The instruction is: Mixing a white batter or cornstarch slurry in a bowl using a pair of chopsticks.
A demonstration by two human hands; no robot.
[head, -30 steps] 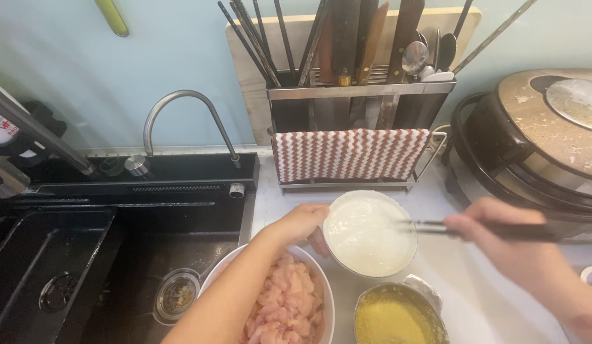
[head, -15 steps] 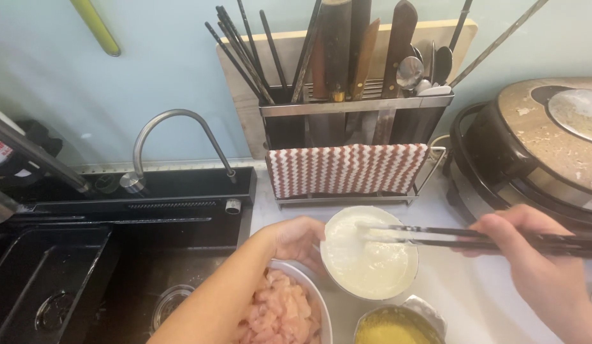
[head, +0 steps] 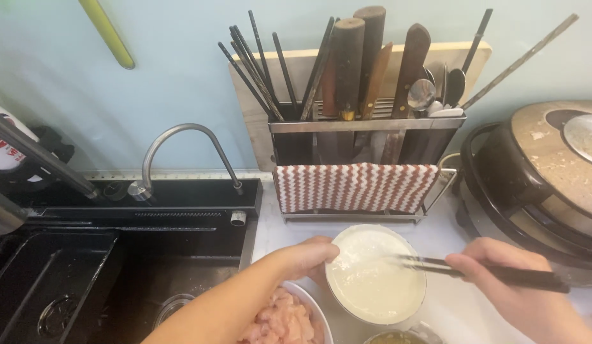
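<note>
Low in the middle of the frame we see a white bowl (head: 375, 280) of pale, creamy liquid standing on the light desk (head: 462, 312). Our left hand (head: 309, 258) comes in from the lower left and curls around the bowl's left rim, fingers closed against it. Our right hand (head: 519, 286), at the lower right, is pinched shut on a pair of dark chopsticks (head: 474, 271), whose tips reach leftward into the liquid.

Just below the left wrist, at the bottom edge, a second bowl (head: 289, 318) holds pale pink pieces of raw meat. A little of another vessel with yellowish contents (head: 395, 337) shows at the bottom edge, below the white bowl; we cannot tell more of it.

Behind the bowl, in the upper middle of the frame, a metal rack (head: 366, 137) holds knives, chopsticks and spoons, with a red-and-white zigzag cloth (head: 356, 186) draped over its front. A wooden board (head: 258, 114) leans behind it. A black sink (head: 86, 280) with a curved tap (head: 181, 150) fills the left, and a round cooker (head: 544, 178) sits at the right edge.
</note>
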